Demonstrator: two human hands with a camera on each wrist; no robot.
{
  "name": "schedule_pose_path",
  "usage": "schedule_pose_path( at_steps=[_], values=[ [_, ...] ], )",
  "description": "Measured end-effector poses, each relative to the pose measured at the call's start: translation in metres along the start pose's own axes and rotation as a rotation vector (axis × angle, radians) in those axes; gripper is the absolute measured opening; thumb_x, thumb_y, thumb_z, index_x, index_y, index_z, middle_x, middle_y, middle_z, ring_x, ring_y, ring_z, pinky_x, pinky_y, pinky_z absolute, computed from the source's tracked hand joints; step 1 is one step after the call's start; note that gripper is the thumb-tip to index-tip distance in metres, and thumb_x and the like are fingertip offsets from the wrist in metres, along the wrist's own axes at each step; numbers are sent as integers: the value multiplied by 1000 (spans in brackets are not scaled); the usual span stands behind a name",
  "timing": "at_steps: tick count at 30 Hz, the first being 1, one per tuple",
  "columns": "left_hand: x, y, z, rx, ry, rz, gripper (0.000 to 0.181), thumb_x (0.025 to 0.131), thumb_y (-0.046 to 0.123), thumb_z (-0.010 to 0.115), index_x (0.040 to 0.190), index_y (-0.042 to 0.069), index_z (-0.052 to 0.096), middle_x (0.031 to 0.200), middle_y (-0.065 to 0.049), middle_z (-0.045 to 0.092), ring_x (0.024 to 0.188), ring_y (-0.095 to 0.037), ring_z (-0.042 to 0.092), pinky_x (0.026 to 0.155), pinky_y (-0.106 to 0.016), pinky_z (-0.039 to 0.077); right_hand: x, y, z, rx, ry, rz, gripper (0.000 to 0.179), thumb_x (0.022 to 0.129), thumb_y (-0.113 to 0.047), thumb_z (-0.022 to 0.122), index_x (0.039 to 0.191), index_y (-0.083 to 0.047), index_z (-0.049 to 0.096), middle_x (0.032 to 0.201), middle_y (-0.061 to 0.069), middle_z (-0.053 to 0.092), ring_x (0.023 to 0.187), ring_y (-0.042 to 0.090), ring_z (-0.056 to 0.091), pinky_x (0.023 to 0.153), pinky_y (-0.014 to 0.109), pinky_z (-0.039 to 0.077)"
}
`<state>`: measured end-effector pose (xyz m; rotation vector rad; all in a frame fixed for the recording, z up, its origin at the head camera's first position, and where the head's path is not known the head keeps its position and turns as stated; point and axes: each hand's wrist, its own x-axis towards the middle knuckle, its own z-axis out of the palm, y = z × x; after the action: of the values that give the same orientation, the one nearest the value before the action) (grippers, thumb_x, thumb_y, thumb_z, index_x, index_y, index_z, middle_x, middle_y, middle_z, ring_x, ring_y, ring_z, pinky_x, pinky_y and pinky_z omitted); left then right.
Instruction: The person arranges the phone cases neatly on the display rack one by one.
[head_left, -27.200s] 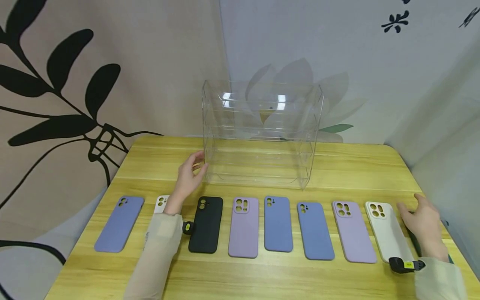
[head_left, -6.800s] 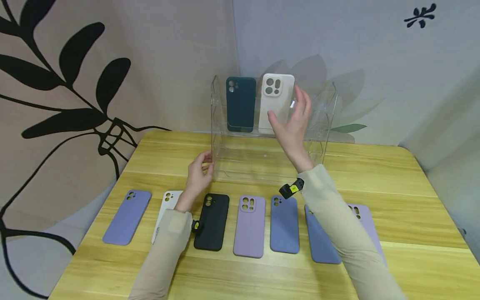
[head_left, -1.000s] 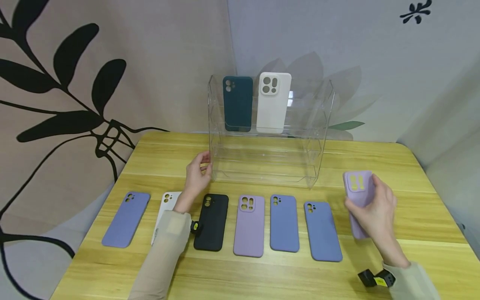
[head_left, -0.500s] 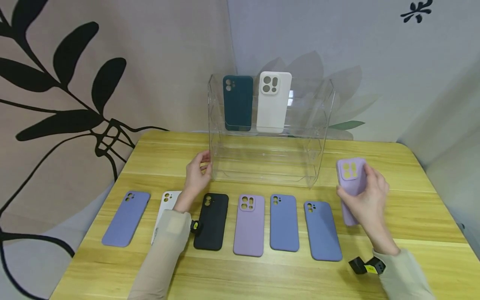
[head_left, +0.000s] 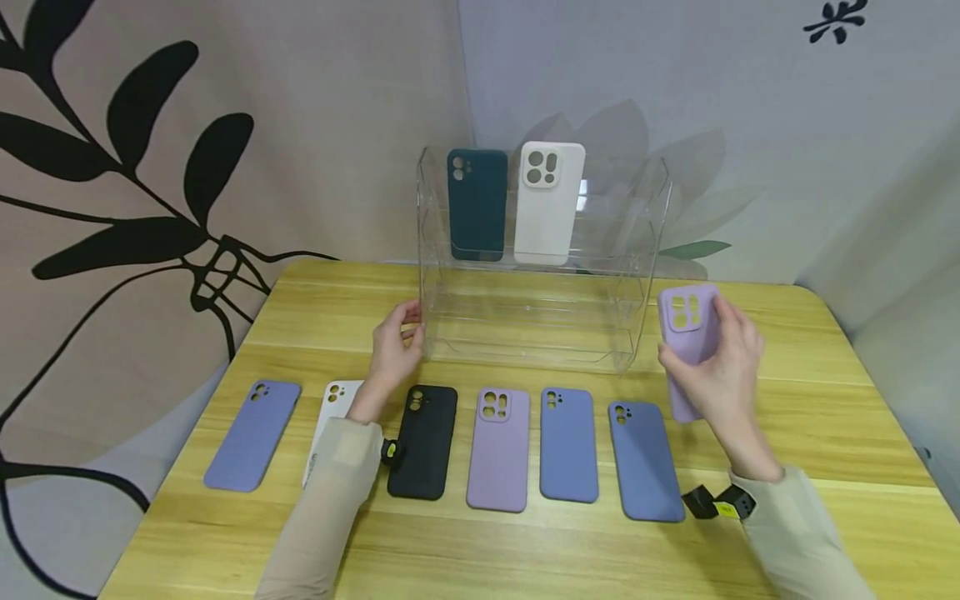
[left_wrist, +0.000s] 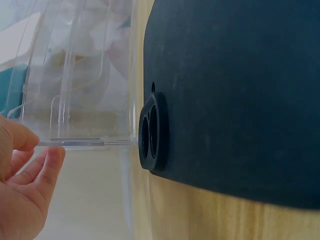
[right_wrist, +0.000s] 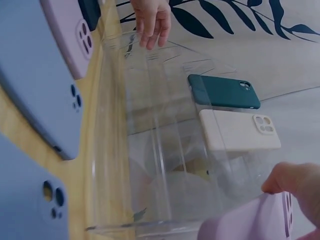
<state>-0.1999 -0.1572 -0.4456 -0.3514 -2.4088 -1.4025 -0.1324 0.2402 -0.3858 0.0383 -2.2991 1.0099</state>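
Observation:
My right hand [head_left: 723, 362] grips a light purple phone case [head_left: 686, 321] by its sides, raised off the table to the right of a clear acrylic display rack [head_left: 525, 358]. In the right wrist view the same purple case [right_wrist: 250, 220] shows at the bottom, near the rack's end. With thumb and fingers my left hand [head_left: 396, 343] pinches the edge of the rack's left side panel, as the left wrist view confirms. On the rack's top tier a dark teal phone case [head_left: 477, 204] stands left of a white phone case [head_left: 550, 204], both leaning back.
A row of phone cases lies on the wooden table [head_left: 450, 558]: a violet-blue case [head_left: 252, 436], a white case [head_left: 334, 408] partly under my left arm, a black case [head_left: 422, 443], a purple case [head_left: 498, 450] and two blue cases [head_left: 569, 446]. A patterned curtain [head_left: 337, 125] hangs behind.
Over the last second my right hand has carried the purple case up and left, towards the rack. Earlier, the teal and white cases came onto the top tier. My left hand stays at the rack's side.

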Motion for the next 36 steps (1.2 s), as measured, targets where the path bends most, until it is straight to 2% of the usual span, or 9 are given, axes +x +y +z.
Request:
schedule_pose_path(
  at_steps=[4,11,16,20,26,36],
  values=[
    [0,0,0,-2,-1,11,33,88,-10,52,121,-12,51,108,-27,58,100,-37,58,80,-42,55,7,-6,3,25,25,-46,79,64,-11,74,133,9,43,126,31,46,113,43,38,93,46,26],
    [1,-1,0,-8,-7,-6,34,88,-9,53,122,-12,51,109,-27,57,101,-36,58,81,-41,55,20,-18,9,45,45,-68,79,65,-9,74,135,7,42,122,31,46,109,41,38,85,44,27],
    [1,0,0,-13,-5,-1,34,88,-10,52,122,-12,50,109,-27,57,101,-37,58,80,-43,55,29,-26,15,65,66,-88,80,64,-8,74,135,7,42,123,30,46,112,39,38,87,43,28],
    [1,1,0,-9,-2,5,34,87,-10,53,121,-13,50,108,-27,57,100,-37,58,80,-43,55,35,-32,20,76,58,-90,81,64,-10,75,136,6,41,125,30,45,113,39,37,84,45,31],
    [0,1,0,-8,-1,1,34,87,-11,53,121,-12,51,108,-27,58,100,-37,59,80,-42,55,46,-42,27,88,50,-98,80,65,-9,76,135,6,42,129,27,43,118,37,35,90,45,31],
    [1,0,-1,-15,-3,-13,35,87,-12,53,121,-12,51,109,-27,58,100,-37,58,80,-43,55,74,-67,40,149,71,-106,81,67,-9,77,138,2,40,134,20,41,120,26,34,93,38,34]
  ],
)
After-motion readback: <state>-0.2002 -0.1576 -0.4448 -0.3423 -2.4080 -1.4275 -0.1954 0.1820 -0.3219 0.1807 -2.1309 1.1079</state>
